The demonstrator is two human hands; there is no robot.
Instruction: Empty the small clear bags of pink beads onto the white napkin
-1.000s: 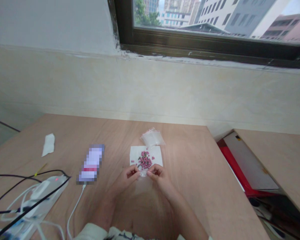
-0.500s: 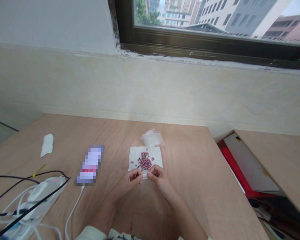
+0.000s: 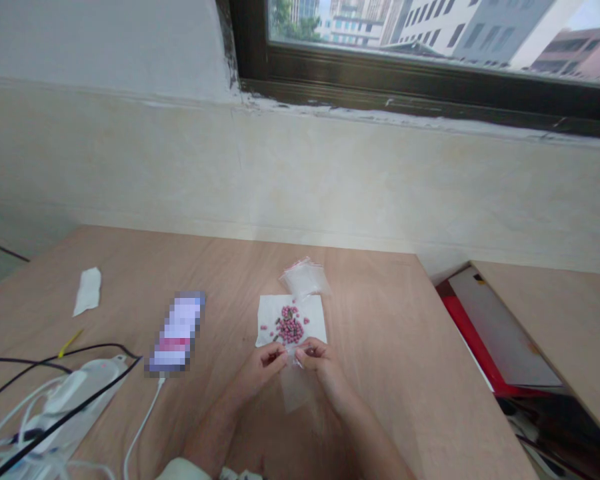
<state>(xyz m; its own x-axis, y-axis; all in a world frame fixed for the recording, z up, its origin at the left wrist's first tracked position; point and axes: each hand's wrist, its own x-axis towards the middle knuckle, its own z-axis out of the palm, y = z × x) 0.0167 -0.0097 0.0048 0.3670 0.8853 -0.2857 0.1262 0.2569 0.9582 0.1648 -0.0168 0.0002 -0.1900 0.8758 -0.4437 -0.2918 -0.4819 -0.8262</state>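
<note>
My left hand (image 3: 267, 362) and my right hand (image 3: 317, 357) meet over the wooden table (image 3: 390, 347), fingers pinched on the top edge of a small clear plastic bag (image 3: 295, 390) that hangs down between them. Just beyond my fingertips lies a white paper sheet (image 3: 310, 310) with a heap of several small pink beads (image 3: 290, 325) on it. A pile of empty clear bags (image 3: 305, 277) rests at the sheet's far edge.
A phone (image 3: 176, 331) on a white cable lies to the left, near a power strip (image 3: 75, 393) with black and white cords. A folded white tissue (image 3: 87, 290) sits far left. A red and grey folder (image 3: 495, 330) fills the gap to the right table.
Both hands have drawn slightly toward me with the clear bag, which now hangs lower and shows more. The view has tilted down a little.
</note>
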